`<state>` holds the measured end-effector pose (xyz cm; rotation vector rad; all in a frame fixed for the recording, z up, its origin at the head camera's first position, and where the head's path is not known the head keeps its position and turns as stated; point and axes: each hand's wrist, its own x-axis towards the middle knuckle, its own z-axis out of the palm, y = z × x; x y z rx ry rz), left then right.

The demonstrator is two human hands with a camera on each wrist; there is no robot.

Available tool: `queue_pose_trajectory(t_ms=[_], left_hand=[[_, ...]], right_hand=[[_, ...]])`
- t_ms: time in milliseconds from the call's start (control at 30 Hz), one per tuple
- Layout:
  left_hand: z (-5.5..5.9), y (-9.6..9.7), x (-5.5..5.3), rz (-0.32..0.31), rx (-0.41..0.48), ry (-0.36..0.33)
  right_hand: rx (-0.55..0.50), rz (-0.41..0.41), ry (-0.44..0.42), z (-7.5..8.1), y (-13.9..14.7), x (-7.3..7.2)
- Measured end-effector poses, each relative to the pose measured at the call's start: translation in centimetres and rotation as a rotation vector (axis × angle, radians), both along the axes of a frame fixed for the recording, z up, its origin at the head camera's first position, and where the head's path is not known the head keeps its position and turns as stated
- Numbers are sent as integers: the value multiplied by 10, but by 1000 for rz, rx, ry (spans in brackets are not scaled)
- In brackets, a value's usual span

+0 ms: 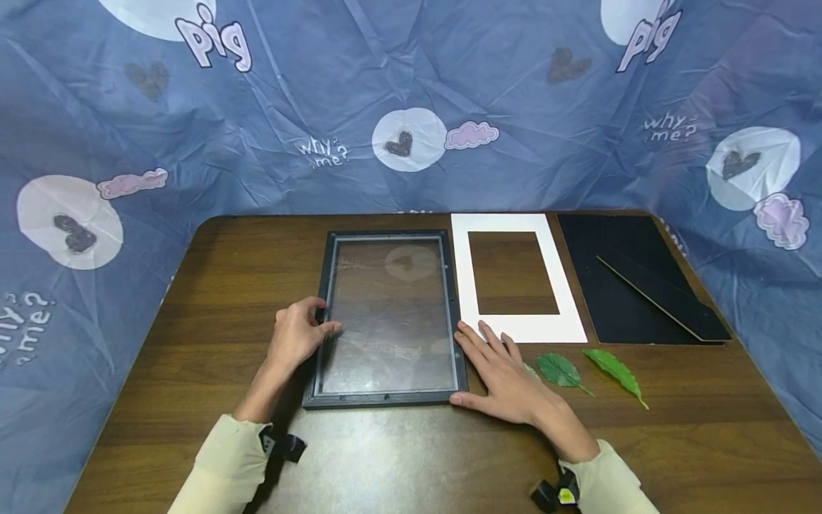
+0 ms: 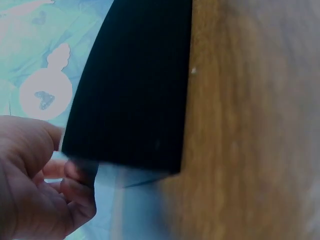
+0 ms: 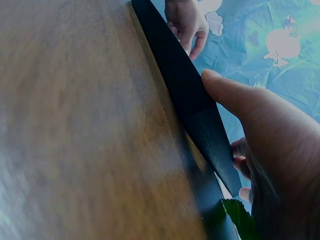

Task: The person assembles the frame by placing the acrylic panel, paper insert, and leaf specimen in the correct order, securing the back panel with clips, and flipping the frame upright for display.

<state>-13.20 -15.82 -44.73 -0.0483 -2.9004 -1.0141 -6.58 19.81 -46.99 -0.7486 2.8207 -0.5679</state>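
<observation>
A black picture frame (image 1: 384,398) with a clear pane (image 1: 392,328) lies flat on the table, its inner side up. My left hand (image 1: 297,332) holds the frame's left side, thumb over the rim and fingers curled at the outer edge. In the left wrist view the frame's dark side (image 2: 135,95) stands beside those fingers. My right hand (image 1: 504,375) rests against the right side, its fingers fairly straight along the edge and the thumb at the near right corner. In the right wrist view that thumb (image 3: 230,92) touches the frame's edge (image 3: 195,100).
Right of the frame lies a white mat board (image 1: 571,307) with a rectangular window. Farther right is a black backing board (image 1: 616,285) with a raised flap. Green leaves (image 1: 616,371) lie near my right hand, one partly hidden. A blue printed cloth (image 1: 270,107) hangs behind the wooden table (image 1: 167,357).
</observation>
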Motion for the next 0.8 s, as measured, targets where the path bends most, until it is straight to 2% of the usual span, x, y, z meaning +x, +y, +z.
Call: queue_pose_trajectory(t_ms=[233,600,800], left_hand=[[2,-14,4,-41,27,1],[4,-34,11,-61,105,-65],[3,-42,15,-96,153,-108]], right_hand=[[-5,6,-4,0,0,0],[-3,8,-9,0,1,-1],[0,4,-11,1,0,-1]])
